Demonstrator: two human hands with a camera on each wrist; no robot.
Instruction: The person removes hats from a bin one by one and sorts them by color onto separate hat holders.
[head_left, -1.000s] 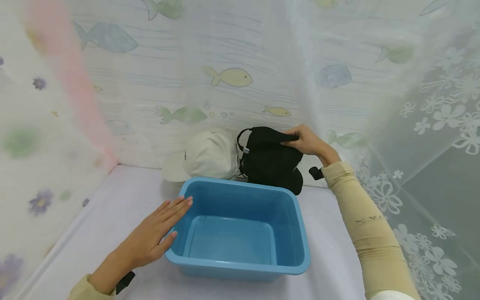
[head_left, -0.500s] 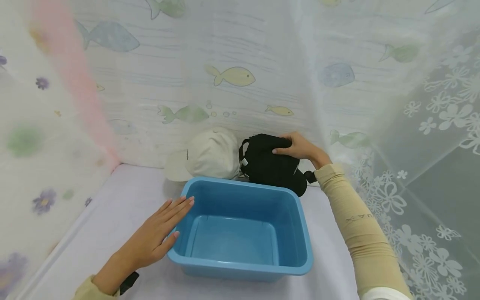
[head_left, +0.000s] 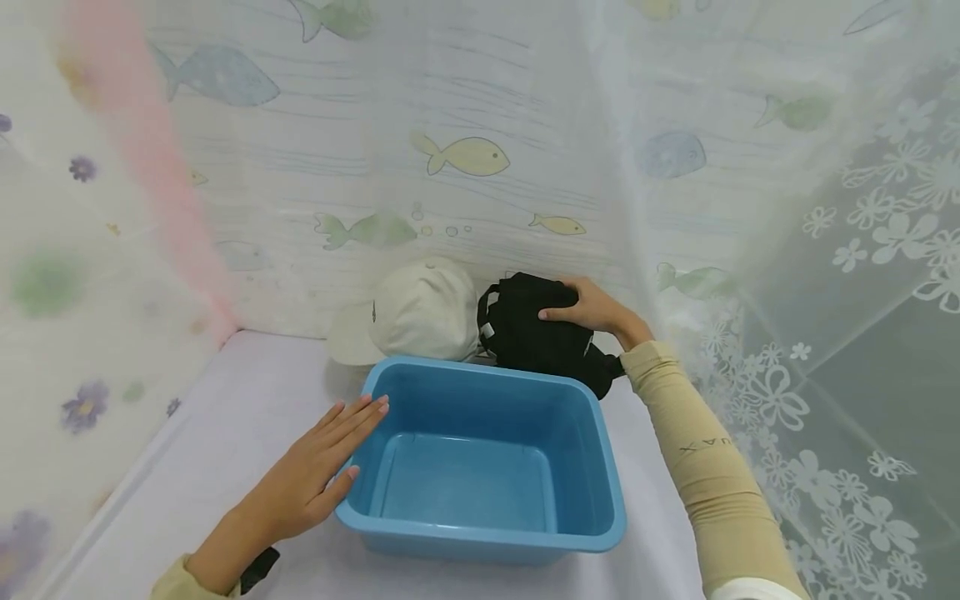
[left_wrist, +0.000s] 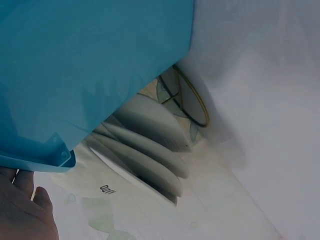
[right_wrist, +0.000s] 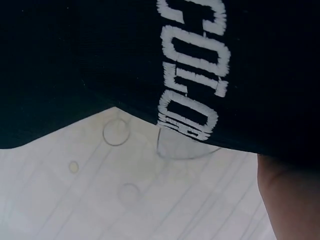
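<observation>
A black cap [head_left: 528, 325] is behind the blue basin [head_left: 491, 531], near its right back corner. My right hand [head_left: 592, 308] grips the cap's crown from the right, thumb in front and the other fingers hidden behind. White stitched letters [right_wrist: 195, 62] show on the dark cloth in the right wrist view. My left hand [head_left: 307, 467] rests with straight fingers on the basin's left rim; in the left wrist view, the hand [left_wrist: 25, 205] touches the rim's edge. To the black cap's left is a white cap [head_left: 423, 308], its brim pointing left.
Several overlapping pale brims [left_wrist: 140, 155] show beyond the basin in the left wrist view, with a gold-edged ring shape [left_wrist: 192, 97] behind them. A white sheet [head_left: 262, 400] lies under everything. Fish-patterned curtains [head_left: 337, 150] hang close behind the caps.
My right hand has come down and slightly left, its thumb now further over the black cap's crown. The lifted crown has lowered with it. The left hand keeps its place on the rim.
</observation>
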